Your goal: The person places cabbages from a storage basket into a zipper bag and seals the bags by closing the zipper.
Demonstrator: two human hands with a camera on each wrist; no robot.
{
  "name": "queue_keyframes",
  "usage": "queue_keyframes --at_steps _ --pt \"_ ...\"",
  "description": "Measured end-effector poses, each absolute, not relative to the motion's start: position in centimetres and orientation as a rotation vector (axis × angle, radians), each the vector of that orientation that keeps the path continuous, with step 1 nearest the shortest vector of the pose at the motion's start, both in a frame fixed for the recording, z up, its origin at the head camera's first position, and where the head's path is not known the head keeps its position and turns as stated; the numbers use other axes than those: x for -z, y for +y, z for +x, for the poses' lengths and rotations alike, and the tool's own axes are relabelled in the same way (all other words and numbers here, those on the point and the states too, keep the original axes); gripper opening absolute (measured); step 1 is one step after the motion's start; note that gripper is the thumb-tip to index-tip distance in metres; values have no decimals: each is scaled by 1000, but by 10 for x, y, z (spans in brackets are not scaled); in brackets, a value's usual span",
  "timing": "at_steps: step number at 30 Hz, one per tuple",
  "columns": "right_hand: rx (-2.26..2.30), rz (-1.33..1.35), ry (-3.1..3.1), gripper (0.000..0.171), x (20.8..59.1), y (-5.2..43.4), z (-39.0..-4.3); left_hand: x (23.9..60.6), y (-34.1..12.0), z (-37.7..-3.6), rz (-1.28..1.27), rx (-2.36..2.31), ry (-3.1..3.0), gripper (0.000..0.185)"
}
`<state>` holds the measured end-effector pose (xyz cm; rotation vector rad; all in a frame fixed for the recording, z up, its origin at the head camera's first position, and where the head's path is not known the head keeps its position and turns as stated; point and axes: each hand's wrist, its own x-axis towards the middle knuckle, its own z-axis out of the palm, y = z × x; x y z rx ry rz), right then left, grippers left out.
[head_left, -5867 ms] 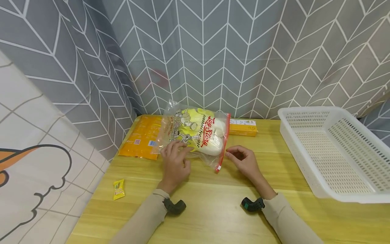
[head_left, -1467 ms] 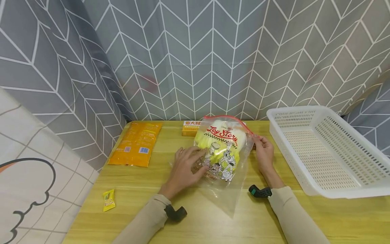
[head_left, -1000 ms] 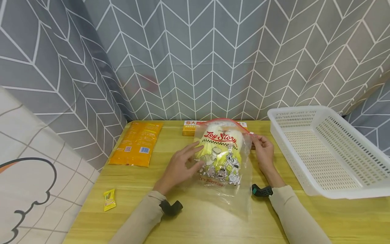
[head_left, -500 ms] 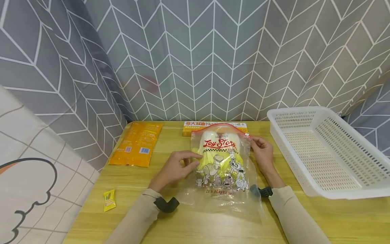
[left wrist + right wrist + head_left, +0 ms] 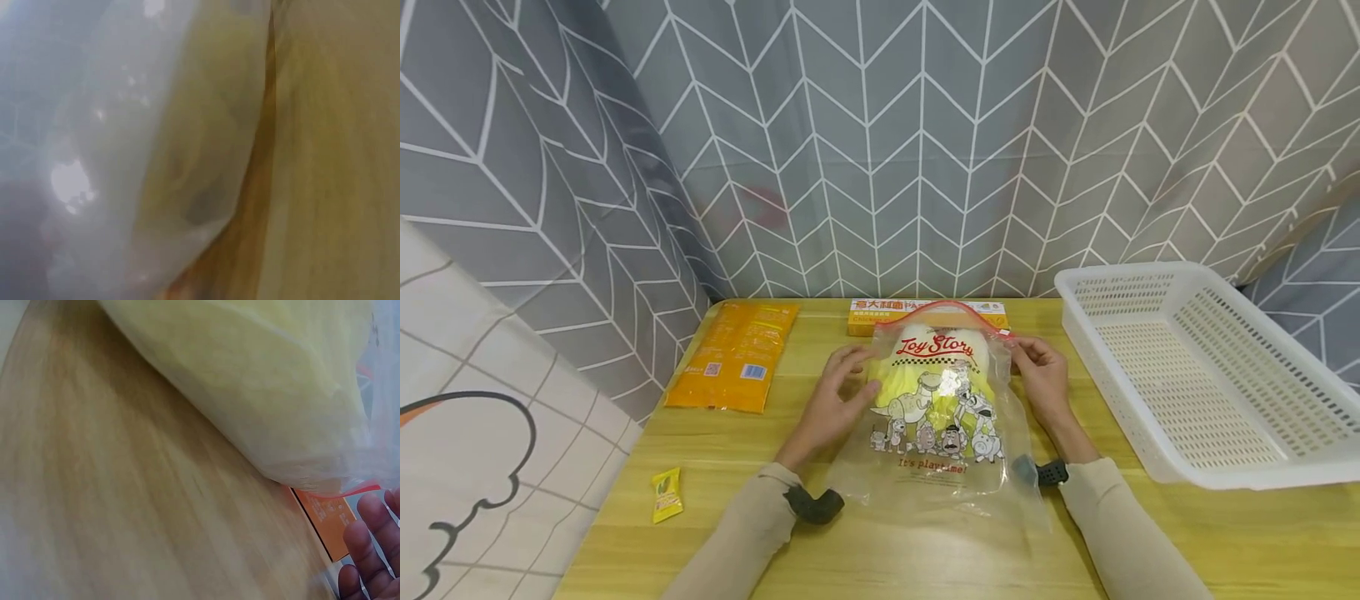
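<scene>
The step in hand is judged to be the handling of the mouth of a clear printed zip bag (image 5: 943,400), which is stood up on the tabletop (image 5: 880,533) with its red zip strip (image 5: 936,310) uppermost and a pale yellow filling (image 5: 928,379) inside. Going from left to right: a small yellow sachet (image 5: 667,494) lies near the left edge, an orange packet (image 5: 737,354) lies further back, and both are well apart from the work. The left hand (image 5: 835,400) is laid against the bag's left side just below the strip, its fingers (image 5: 850,362) fairly straight and pressed to the plastic, so that grip is loose and nothing is clasped in it. Behind the strip an orange box (image 5: 925,315) is seen, partly hidden. The bag's upper right corner is taken by the right hand (image 5: 1037,379), whose fingers (image 5: 1018,350) are curled at the end of the strip; that grip is narrow and is held on the bag. In the right wrist view only the filling (image 5: 262,381) and some fingertips (image 5: 369,550) are shown; the left wrist view is blurred plastic. The bag thus lies between the two grips, touched by both. The next move is judged to call for the strip to be pinched and worked along its length while the bag is kept upright. A white basket (image 5: 1210,367) stands at the right, apart.
</scene>
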<state>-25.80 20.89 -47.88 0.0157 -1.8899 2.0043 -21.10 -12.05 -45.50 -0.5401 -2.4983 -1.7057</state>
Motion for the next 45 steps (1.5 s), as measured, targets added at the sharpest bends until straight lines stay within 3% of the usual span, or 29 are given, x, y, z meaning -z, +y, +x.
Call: queue_keyframes --at_steps 6,10,15,22,32,45 --pt "-1997 65 -1886 14 480 209 -258 464 -122 -219 -476 2083 -2502 83" --pt "-1990 28 -1907 10 480 207 -258 465 -122 -222 -547 2249 -2402 91" --pt "-2043 -9 -1901 25 477 206 -257 461 -120 -221 -430 2330 -2318 77" --pt "-2159 -29 -1869 8 461 197 -251 458 -117 -223 -126 2418 -2191 57" --pt "-2125 124 -1933 16 442 186 -248 449 -111 -221 144 2545 -2011 10" --pt "-2016 493 -1742 13 358 187 -237 365 -134 -207 -87 2358 -1747 21"
